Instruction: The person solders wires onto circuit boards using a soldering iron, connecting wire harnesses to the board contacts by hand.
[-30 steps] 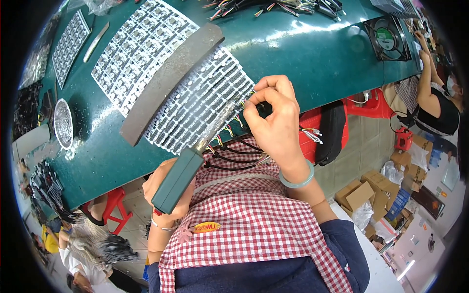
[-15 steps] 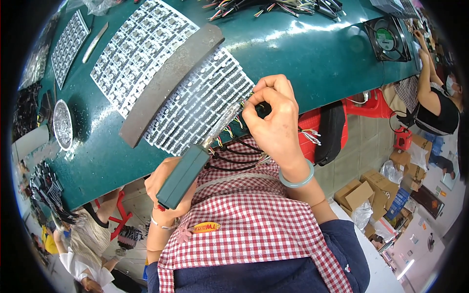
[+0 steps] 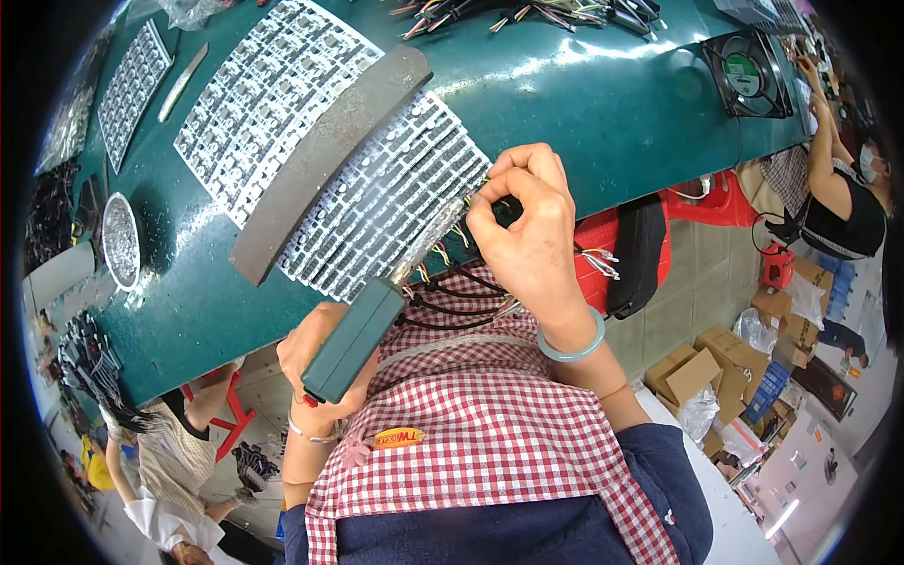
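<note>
My left hand (image 3: 315,353) is wrapped round a green box-shaped soldering gun (image 3: 353,341) with a red part at its lower end. Its front end points toward the near right edge of a stack of overlapping white circuit-board panels (image 3: 386,193). At that edge's far corner, my right hand (image 3: 527,226) pinches thin coloured wire (image 3: 487,179), its fingertips partly hiding it. A curved dark grey bar (image 3: 330,165) lies across the panels. Black cables (image 3: 452,309) with coloured wire ends hang from the near edge over my checked apron. The gun's tip is hard to make out.
Wire bundles (image 3: 537,14) lie at the table's far side, a fan (image 3: 746,75) at the far right. On the left are another panel (image 3: 135,94), a blade-like strip (image 3: 184,83) and an oval dish (image 3: 121,242). Co-workers (image 3: 843,207) sit at both sides. A red stool (image 3: 603,254) stands right.
My hands, the soldering gun and the panels stay almost still. The co-worker at the lower left has shifted their arms and body, and a person in the right background has moved slightly.
</note>
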The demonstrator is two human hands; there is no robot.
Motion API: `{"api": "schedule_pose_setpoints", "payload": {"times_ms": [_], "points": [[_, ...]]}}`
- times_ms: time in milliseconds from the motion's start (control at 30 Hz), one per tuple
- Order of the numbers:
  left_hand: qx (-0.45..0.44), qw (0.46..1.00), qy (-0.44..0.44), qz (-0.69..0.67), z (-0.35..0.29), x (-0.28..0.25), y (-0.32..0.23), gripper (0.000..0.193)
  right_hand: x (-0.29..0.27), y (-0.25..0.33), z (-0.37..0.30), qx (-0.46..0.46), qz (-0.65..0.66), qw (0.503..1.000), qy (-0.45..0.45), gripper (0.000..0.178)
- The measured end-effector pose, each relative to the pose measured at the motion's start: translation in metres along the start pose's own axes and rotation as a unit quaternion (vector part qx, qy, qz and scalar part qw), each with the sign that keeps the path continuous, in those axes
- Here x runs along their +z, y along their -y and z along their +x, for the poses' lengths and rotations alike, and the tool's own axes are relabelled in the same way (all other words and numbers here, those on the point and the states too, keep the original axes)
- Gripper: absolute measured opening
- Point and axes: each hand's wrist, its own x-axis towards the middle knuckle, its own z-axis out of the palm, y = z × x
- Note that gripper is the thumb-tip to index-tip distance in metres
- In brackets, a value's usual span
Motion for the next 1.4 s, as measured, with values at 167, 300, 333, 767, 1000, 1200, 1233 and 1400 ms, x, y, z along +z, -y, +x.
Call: {"api": "schedule_pose_setpoints", "payload": {"times_ms": [167, 300, 333, 767, 1000, 1200, 1233, 1400], "points": [[0.02, 1.0, -0.002, 0.006, -0.008, -0.001, 0.006, 0.025, 0.0, 0.001, -0.001, 0.002, 0.004, 1.0, 0.0, 0.004], [-0.037, 0.991, -0.129, -0.024, -0.028, -0.006, 0.003, 0.029, -0.001, 0.001, -0.001, 0.003, 0.0, 1.0, 0.001, 0.004], [-0.095, 0.978, -0.18, -0.056, -0.035, -0.007, 0.001, 0.029, -0.001, 0.001, -0.001, 0.01, -0.003, 1.0, 0.002, 0.004], [-0.004, 0.872, -0.489, 0.024, -0.035, -0.093, 0.041, 0.029, 0.0, -0.001, 0.0, -0.002, 0.011, 1.0, 0.004, 0.008], [-0.075, 0.904, -0.395, -0.141, -0.05, -0.128, 0.08, 0.029, -0.032, -0.009, 0.037, -0.004, 0.052, 0.998, 0.047, 0.007], [-0.033, 0.888, -0.458, 0.019, -0.049, -0.077, 0.066, 0.034, -0.016, -0.043, 0.149, -0.23, -0.213, 0.945, -0.092, 0.012], [-0.025, 0.887, -0.461, -0.002, -0.045, -0.07, 0.06, 0.039, -0.011, -0.045, 0.157, -0.204, -0.278, 0.935, -0.081, 0.013], [-0.017, 0.875, -0.464, -0.139, -0.037, -0.058, 0.035, 0.052, -0.038, -0.028, 0.15, -0.281, -0.298, 0.911, -0.054, 0.01]]}}
